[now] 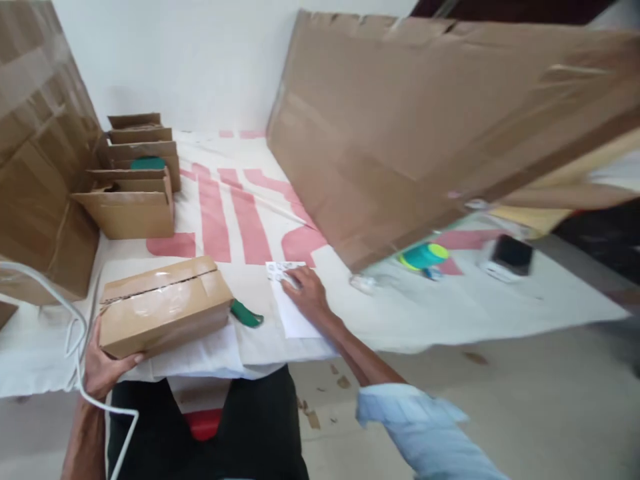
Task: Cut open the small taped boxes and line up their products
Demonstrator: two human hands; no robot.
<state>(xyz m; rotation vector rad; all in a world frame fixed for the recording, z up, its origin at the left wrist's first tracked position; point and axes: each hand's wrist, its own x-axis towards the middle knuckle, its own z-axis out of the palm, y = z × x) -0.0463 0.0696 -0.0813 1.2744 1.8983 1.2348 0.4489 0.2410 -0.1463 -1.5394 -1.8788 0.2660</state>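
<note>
My left hand [103,363] grips the near left corner of a closed cardboard box [170,300], with the thumb along its front side. Clear tape shines on the box top, across a dark seam. My right hand [307,293] is over a white paper sheet [295,320] with small printed marks at its far end. Its bent fingers and thumb close at that printed end; exactly what they pinch is blurred. Between the box and the sheet lies a green-handled tool [247,313], partly hidden by the box. More white paper [200,353] lies under the box.
Open cardboard boxes [133,213] stand in a row at the back left, beside a large carton [40,173]. A big cardboard panel [400,113] leans over the right side. Near it are a teal-and-yellow roll [424,256] and a black-and-white object [509,259]. A white cable [75,320] hangs by my left arm.
</note>
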